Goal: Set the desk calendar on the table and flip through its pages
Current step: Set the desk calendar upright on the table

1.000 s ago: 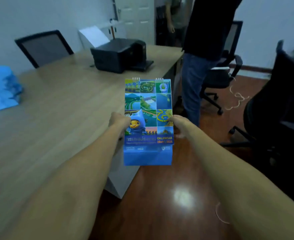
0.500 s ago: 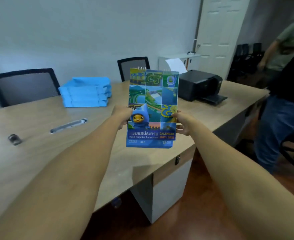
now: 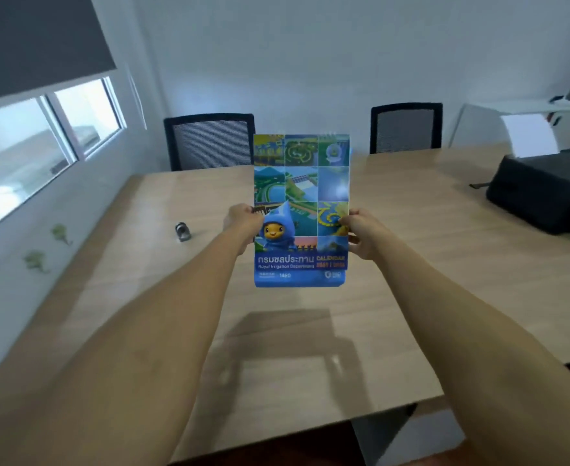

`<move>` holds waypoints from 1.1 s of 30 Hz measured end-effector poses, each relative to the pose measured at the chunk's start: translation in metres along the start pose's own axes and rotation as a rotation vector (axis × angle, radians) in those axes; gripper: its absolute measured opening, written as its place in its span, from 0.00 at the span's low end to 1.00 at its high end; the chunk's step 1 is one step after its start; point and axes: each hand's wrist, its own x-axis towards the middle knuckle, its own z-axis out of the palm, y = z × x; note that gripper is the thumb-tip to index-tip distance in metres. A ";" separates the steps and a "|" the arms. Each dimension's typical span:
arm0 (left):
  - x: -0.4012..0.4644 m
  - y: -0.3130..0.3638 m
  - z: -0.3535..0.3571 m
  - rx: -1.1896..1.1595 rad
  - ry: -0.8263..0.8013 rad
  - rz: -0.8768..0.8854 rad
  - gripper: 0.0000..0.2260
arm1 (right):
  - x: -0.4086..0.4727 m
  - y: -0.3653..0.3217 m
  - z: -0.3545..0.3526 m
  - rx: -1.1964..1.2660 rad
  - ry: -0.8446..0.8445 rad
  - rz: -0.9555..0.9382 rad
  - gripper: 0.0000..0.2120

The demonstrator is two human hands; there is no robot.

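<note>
The desk calendar (image 3: 302,196) is a tall blue booklet with a grid of green and blue pictures and a cartoon mascot on its cover. I hold it upright in the air above the wooden table (image 3: 310,348), cover facing me. My left hand (image 3: 241,223) grips its left edge and my right hand (image 3: 364,235) grips its right edge, both at mid height. Its shadow falls on the tabletop below. The calendar's back and its base are hidden from me.
A black printer (image 3: 542,190) with a white sheet stands at the table's right. A small metal object (image 3: 183,231) lies on the table to the left. Two mesh-backed chairs (image 3: 209,141) stand behind the far edge. A window is on the left wall.
My view has swung left from the floor and a standing person to face the table squarely. The calendar, still held in both hands, now hangs over the tabletop.
</note>
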 end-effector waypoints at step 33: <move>-0.021 -0.124 0.021 0.305 0.234 -0.063 0.13 | 0.062 0.119 0.023 -0.032 -0.141 -0.021 0.14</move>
